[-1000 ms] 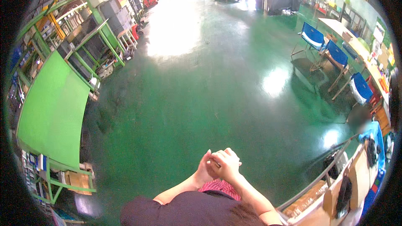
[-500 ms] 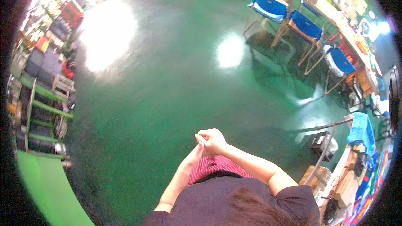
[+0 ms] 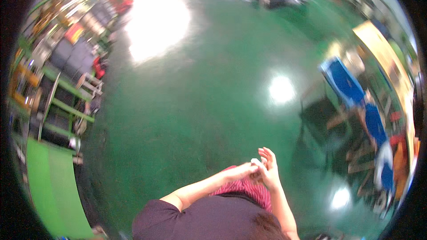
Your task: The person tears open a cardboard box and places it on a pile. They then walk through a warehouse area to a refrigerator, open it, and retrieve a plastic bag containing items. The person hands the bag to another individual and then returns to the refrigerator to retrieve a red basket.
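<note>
My left hand (image 3: pixel 242 170) and my right hand (image 3: pixel 269 169) meet in front of my body, over the pink striped cloth (image 3: pixel 255 191) at my waist. The fingers of my right hand are raised and apart, with its palm turned toward the left hand. My left fingers reach to that palm and touch it. Their tips are partly hidden and blurred, and a pale spot shows between the hands. I cannot make out any object there.
Green glossy floor (image 3: pixel 200 106) spreads ahead. On the right, blue chairs (image 3: pixel 342 82) stand by a long table (image 3: pixel 387 53). A green panel (image 3: pixel 55 186) and green metal frame (image 3: pixel 66 106) line the left, with dark stacked boxes (image 3: pixel 73 58) beyond.
My view has swung to the right side less, so the chairs sit lower and farther right. My right hand has uncurled from the left, its fingers now raised; my left forearm lies more level.
</note>
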A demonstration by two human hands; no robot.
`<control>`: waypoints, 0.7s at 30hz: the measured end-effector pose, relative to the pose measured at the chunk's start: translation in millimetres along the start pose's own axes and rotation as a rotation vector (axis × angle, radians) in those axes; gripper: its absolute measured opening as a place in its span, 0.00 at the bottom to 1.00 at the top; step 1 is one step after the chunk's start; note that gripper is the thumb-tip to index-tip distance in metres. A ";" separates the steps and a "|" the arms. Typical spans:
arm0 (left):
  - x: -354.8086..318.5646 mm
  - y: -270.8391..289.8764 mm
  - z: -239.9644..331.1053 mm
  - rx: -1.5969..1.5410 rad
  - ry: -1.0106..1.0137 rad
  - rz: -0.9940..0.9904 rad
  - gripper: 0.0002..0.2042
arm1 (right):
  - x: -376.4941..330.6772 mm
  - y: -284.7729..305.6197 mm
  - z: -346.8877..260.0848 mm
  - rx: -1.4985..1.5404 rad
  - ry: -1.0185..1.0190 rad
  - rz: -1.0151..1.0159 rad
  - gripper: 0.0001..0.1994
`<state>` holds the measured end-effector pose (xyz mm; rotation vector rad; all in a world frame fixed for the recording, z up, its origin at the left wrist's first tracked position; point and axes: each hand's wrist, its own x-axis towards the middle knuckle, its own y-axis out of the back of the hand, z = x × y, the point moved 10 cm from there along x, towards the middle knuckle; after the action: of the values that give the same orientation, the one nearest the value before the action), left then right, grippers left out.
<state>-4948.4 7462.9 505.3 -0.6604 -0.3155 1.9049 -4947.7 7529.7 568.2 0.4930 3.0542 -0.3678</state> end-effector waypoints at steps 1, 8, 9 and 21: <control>32.7 7.1 31.7 -0.040 0.066 0.050 0.17 | 47.0 21.4 -4.8 -0.018 0.016 0.022 0.34; 252.9 175.6 162.0 -0.373 -0.186 0.196 0.19 | 358.2 58.1 -3.1 -0.140 -0.201 -0.212 0.39; 298.2 200.7 182.9 -0.326 -0.202 0.248 0.18 | 406.2 78.4 -11.3 -0.277 -0.179 -0.170 0.36; 814.2 228.2 472.8 0.203 0.016 -0.321 0.11 | 816.6 402.3 -120.6 -0.052 -0.211 -0.043 0.26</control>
<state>-5639.1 8141.6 531.0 -0.4584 -0.2008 1.5980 -5595.7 8180.0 542.6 0.3611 2.8659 -0.3183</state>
